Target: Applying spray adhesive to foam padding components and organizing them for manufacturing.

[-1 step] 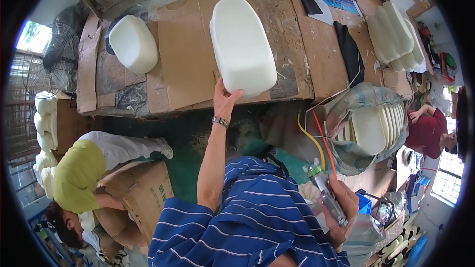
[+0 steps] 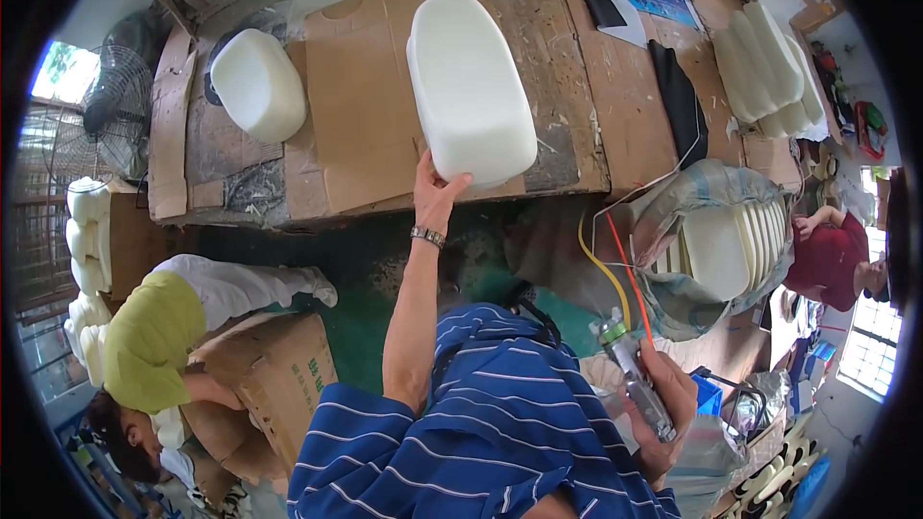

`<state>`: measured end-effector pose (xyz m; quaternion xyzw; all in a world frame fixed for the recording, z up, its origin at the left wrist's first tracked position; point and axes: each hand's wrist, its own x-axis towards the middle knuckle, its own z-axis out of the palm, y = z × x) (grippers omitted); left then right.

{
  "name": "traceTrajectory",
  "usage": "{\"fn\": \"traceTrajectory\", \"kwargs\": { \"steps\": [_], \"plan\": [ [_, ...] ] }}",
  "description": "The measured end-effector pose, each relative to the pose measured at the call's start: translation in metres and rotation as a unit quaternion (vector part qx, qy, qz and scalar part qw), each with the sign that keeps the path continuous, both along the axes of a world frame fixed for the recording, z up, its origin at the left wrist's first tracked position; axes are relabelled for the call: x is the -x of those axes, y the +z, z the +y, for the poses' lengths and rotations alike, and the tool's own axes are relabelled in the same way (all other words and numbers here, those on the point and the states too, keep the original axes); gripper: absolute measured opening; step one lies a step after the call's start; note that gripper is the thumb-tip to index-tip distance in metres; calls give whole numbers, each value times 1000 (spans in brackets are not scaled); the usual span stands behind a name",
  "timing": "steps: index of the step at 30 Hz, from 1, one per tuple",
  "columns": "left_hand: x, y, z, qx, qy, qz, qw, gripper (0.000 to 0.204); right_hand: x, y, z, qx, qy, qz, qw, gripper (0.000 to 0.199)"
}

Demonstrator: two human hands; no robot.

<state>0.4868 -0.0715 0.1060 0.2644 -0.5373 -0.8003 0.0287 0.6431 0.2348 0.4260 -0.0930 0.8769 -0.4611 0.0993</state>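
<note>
Left hand (image 2: 437, 194): I'm seeing it touching the white block (image 2: 471, 77), thumb and fingers spreading apart | Right hand (image 2: 675, 402): clamping around a metal tool (image 2: 636, 386)

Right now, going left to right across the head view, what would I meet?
Wire fan, small white block, large white block, silver tool, stacked white pieces.
</note>
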Motion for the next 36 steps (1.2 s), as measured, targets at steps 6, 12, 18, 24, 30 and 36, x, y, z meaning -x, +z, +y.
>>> {"fn": "traceTrajectory", "kwargs": {
  "steps": [6, 12, 18, 24, 30, 36],
  "plan": [
    [-2, 1, 0, 1, 2, -4, 1000, 99, -2, -1, 7, -11, 15, 28, 999, 56],
    [0, 1, 1, -11, 11, 0, 1000, 99, -4, 1, 13, -47, -58, 37, 997, 55],
    [-2, -7, 4, -18, 18, 15, 1000, 99, 4, 0, 10, -61, -93, 66, 992, 59],
    [-4, -22, 13, -95, 71, 20, 993, 84, 14, -1, -1, -54, -128, 132, 981, 59],
    [-2, -32, 12, -136, 87, 35, 986, 77, 17, 1, -4, -62, -120, 143, 981, 58],
    [4, 0, 6, -254, 107, 110, 955, 52, 14, 1, -1, -16, -114, 96, 989, 57]
  ]
}}
